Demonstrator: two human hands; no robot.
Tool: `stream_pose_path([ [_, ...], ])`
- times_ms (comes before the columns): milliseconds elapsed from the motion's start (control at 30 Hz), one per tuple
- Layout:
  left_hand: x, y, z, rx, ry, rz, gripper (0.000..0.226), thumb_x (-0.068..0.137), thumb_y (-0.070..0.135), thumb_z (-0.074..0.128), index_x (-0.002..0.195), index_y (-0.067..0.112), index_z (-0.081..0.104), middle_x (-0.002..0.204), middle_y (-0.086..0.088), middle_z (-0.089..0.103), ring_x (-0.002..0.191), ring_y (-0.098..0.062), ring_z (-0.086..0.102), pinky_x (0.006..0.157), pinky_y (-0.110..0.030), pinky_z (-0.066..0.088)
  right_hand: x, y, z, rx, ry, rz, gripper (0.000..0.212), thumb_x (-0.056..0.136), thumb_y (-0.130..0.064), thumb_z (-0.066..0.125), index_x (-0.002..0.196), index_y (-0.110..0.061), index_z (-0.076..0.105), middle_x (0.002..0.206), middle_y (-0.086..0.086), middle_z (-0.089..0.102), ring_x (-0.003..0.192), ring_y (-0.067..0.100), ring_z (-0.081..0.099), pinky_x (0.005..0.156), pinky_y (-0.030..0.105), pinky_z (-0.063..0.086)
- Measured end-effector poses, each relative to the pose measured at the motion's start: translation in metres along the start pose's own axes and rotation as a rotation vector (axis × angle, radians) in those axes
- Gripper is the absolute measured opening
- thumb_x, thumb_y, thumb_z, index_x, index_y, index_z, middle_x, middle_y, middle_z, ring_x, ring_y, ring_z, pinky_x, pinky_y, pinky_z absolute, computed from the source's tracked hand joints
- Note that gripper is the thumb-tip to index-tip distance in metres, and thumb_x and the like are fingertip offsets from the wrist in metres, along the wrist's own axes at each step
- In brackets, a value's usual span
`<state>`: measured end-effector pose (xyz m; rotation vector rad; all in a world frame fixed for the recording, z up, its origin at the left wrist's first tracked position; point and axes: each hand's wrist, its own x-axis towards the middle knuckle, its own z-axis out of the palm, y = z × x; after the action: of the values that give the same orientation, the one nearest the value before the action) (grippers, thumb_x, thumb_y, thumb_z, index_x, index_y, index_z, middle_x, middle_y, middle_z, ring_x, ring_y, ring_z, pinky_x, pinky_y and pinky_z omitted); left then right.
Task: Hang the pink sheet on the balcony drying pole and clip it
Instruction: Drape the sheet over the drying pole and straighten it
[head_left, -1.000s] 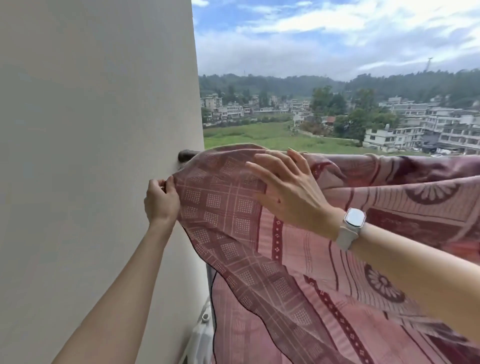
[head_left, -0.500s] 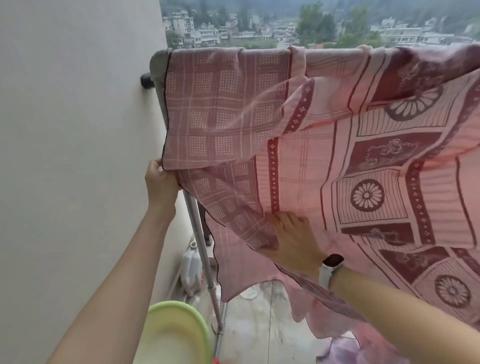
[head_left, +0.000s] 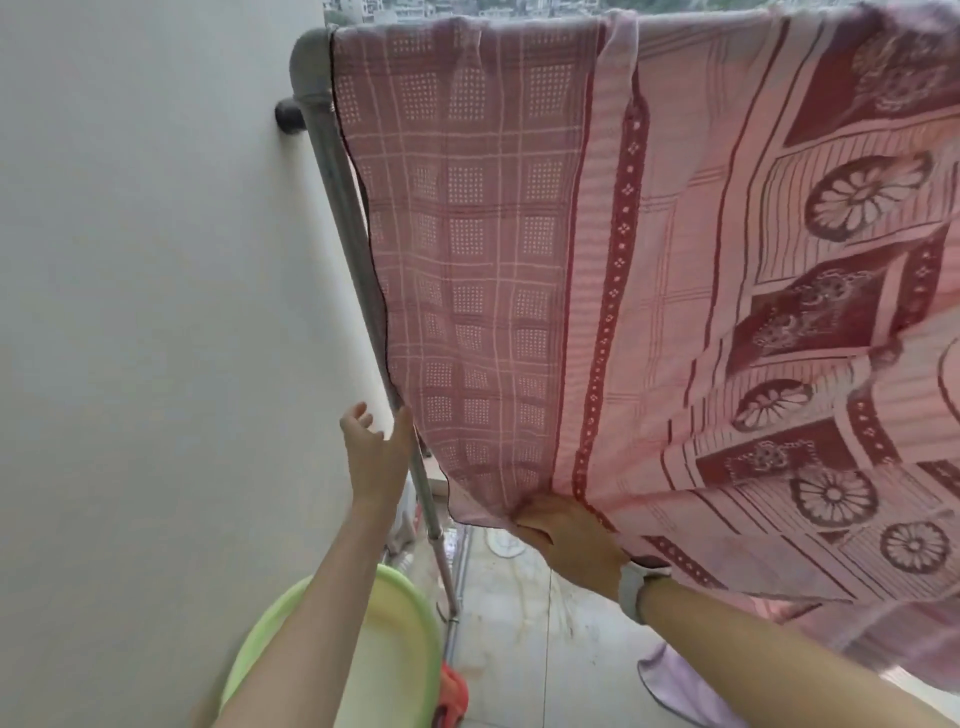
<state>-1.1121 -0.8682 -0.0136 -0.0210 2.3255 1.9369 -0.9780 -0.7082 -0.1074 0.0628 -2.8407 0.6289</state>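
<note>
Fingers of the right hand (head_left: 569, 540) pinch the pink sheet (head_left: 649, 291) hem at six o'clock, the left hand (head_left: 375, 457) spread loose at nine; the sheet is draped over the drying pole (head_left: 311, 57), with clipping apparently left to do.

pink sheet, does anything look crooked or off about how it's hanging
Yes. The patterned pink sheet hangs unevenly over the grey metal drying pole: a fold runs down from the top edge, and the bottom edge bunches where the right hand grips it. No clips are visible. The left hand is open beside the upright.
</note>
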Motion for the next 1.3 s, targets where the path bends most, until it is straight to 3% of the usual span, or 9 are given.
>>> stream_pose_path([
  [67, -0.019, -0.013, 0.014, 0.154, 0.111, 0.137, 0.051, 0.084, 0.024, 0.061, 0.124, 0.003, 0.036, 0.126, -0.017, 0.042, 0.116, -0.032, 0.043, 0.095, -0.041, 0.039, -0.02, 0.01, -0.009, -0.012, 0.044, 0.026, 0.027, 0.092, -0.029, 0.044, 0.099, -0.019, 0.067, 0.105, -0.004, 0.069, 0.101, 0.01, 0.059, 0.095, 0.021, 0.042],
  [133, -0.038, -0.016, 0.033, 0.266, 0.134, 0.315, 0.044, 0.081, 0.027, 0.057, 0.115, 0.001, 0.045, 0.113, -0.017, 0.05, 0.11, -0.034, 0.045, 0.095, -0.044, 0.038, -0.039, 0.015, -0.027, -0.014, 0.103, 0.077, 0.027, 0.09, -0.021, 0.044, 0.108, -0.02, 0.065, 0.113, -0.004, 0.067, 0.106, 0.01, 0.059, 0.097, 0.015, 0.036],
  [333, -0.102, -0.011, 0.122, 0.447, -0.242, 0.732, 0.033, 0.079, 0.03, 0.044, 0.105, 0.011, 0.053, 0.107, -0.009, 0.055, 0.099, -0.026, 0.049, 0.083, -0.04, 0.041, -0.117, 0.054, -0.086, -0.034, 0.355, 0.331, 0.037, 0.082, -0.015, 0.035, 0.106, -0.017, 0.063, 0.103, 0.004, 0.067, 0.096, 0.018, 0.059, 0.078, 0.03, 0.051],
  [467, -0.162, -0.003, 0.193, 0.458, -0.431, 0.933, 0.03, 0.079, 0.028, 0.044, 0.103, 0.013, 0.055, 0.109, -0.007, 0.058, 0.102, -0.028, 0.051, 0.086, -0.041, 0.042, -0.19, 0.095, -0.133, -0.076, 0.494, 0.558, 0.035, 0.085, -0.016, 0.034, 0.106, -0.012, 0.062, 0.106, 0.005, 0.064, 0.097, 0.024, 0.058, 0.077, 0.038, 0.053],
  [633, -0.258, 0.016, 0.296, 0.448, -0.634, 1.024, 0.038, 0.083, 0.033, 0.04, 0.113, 0.014, 0.053, 0.12, -0.005, 0.054, 0.117, -0.027, 0.043, 0.102, -0.047, 0.035, -0.307, 0.15, -0.212, -0.158, 0.642, 0.783, 0.033, 0.079, 0.008, 0.049, 0.106, -0.005, 0.062, 0.112, 0.014, 0.061, 0.101, 0.032, 0.057, 0.08, 0.037, 0.048],
  [733, -0.322, 0.034, 0.363, 0.455, -0.74, 1.051, 0.034, 0.085, 0.023, 0.052, 0.118, 0.013, 0.05, 0.121, -0.006, 0.052, 0.116, -0.027, 0.041, 0.101, -0.039, 0.029, -0.379, 0.187, -0.259, -0.176, 0.688, 0.875, 0.032, 0.08, 0.01, 0.051, 0.109, -0.001, 0.06, 0.114, 0.018, 0.058, 0.101, 0.036, 0.057, 0.086, 0.039, 0.046],
  [1000, -0.451, 0.094, 0.526, 0.374, -0.804, 1.209, 0.032, 0.083, 0.016, 0.057, 0.115, 0.011, 0.055, 0.114, -0.01, 0.057, 0.105, -0.029, 0.049, 0.091, -0.039, 0.038, -0.504, 0.268, -0.368, -0.254, 0.768, 0.935, 0.036, 0.082, 0.005, 0.047, 0.114, -0.007, 0.057, 0.11, 0.011, 0.059, 0.104, 0.028, 0.055, 0.087, 0.036, 0.045],
  [1200, -0.513, 0.157, 0.649, 0.224, -0.751, 1.369, 0.03, 0.078, 0.007, 0.064, 0.108, 0.007, 0.057, 0.109, -0.013, 0.059, 0.099, -0.031, 0.053, 0.084, -0.04, 0.045, -0.548, 0.336, -0.448, -0.35, 0.809, 0.909, 0.037, 0.079, 0.008, 0.044, 0.112, -0.002, 0.059, 0.108, 0.015, 0.061, 0.104, 0.026, 0.054, 0.088, 0.019, 0.034],
  [1300, -0.537, 0.196, 0.712, 0.145, -0.631, 1.483, 0.029, 0.073, 0.003, 0.069, 0.1, 0.003, 0.058, 0.101, -0.016, 0.061, 0.091, -0.032, 0.056, 0.079, -0.03, 0.041, -0.562, 0.38, -0.499, -0.41, 0.826, 0.863, 0.037, 0.08, 0.007, 0.047, 0.113, -0.005, 0.059, 0.111, 0.013, 0.061, 0.106, 0.028, 0.055, 0.089, 0.031, 0.044],
])
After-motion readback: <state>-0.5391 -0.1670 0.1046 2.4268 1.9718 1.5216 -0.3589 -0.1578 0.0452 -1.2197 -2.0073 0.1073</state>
